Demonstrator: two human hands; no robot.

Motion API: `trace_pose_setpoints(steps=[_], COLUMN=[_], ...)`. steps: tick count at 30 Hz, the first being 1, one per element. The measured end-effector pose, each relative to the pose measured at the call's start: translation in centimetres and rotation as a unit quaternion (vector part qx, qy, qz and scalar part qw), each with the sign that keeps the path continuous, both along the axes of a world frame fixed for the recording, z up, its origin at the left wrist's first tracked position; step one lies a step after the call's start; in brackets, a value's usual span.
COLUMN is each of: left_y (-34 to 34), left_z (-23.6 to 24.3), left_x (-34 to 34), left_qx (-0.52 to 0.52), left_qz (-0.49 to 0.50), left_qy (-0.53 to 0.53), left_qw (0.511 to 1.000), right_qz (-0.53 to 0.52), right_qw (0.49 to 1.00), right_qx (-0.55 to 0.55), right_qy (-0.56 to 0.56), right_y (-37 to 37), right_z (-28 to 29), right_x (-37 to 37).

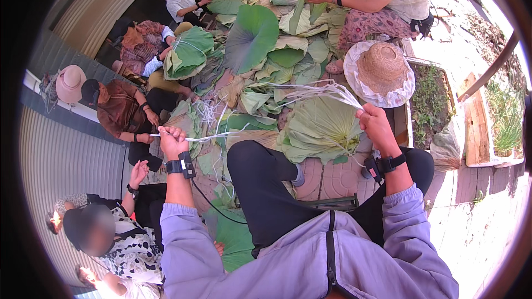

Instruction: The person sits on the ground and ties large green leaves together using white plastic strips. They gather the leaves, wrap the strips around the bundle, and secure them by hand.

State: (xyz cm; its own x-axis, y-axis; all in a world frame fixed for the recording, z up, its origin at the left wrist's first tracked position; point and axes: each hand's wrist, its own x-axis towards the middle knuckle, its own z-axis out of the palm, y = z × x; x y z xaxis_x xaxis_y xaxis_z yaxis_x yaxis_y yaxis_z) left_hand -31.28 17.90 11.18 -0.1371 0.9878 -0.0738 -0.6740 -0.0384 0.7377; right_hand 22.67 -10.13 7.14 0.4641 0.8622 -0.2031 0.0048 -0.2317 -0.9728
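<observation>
My left hand (174,139) is raised at the left of the middle, closed on a few white plastic strands (208,137) that trail to the right from it. Held up at the right, my right hand (369,119) grips a bunch of white strands (338,91), whose loose ends fan leftward over a large pale green lotus leaf (316,122). Behind the strands in my left hand lies a tangle of more white strands (206,112) among scattered leaves. A dark green leaf (244,235) lies by my left knee.
Co-workers sit along the left (113,111) and lower left (138,199); another person (382,0) sits at upper right. Many leaves (252,36) cover the paving (320,180). A straw hat (382,69) lies beside planters (429,105) on the right. A corrugated shutter (66,160) edges the left.
</observation>
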Motion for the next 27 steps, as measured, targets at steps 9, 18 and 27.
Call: trace_pose_setpoints(steps=[9, 18, 27], left_y=[-2.2, -4.4, -9.8], left_z=[-2.9, -13.4, -27.0], left_x=[-3.4, -7.4, -12.2], left_qx=[-0.036, -0.131, -0.334], left_qz=[0.067, 0.177, 0.158], left_qy=[0.058, 0.146, 0.212], left_qw=[0.995, 0.965, 0.905], right_qz=[-0.011, -0.001, 0.015], right_qw=[0.998, 0.997, 0.995], right_qx=[-0.026, -0.017, -0.049], right_qy=[0.059, 0.082, 0.088], right_y=[0.3, 0.8, 2.2], right_z=[-1.3, -2.5, -3.5], right_x=[-0.1, -0.9, -2.6])
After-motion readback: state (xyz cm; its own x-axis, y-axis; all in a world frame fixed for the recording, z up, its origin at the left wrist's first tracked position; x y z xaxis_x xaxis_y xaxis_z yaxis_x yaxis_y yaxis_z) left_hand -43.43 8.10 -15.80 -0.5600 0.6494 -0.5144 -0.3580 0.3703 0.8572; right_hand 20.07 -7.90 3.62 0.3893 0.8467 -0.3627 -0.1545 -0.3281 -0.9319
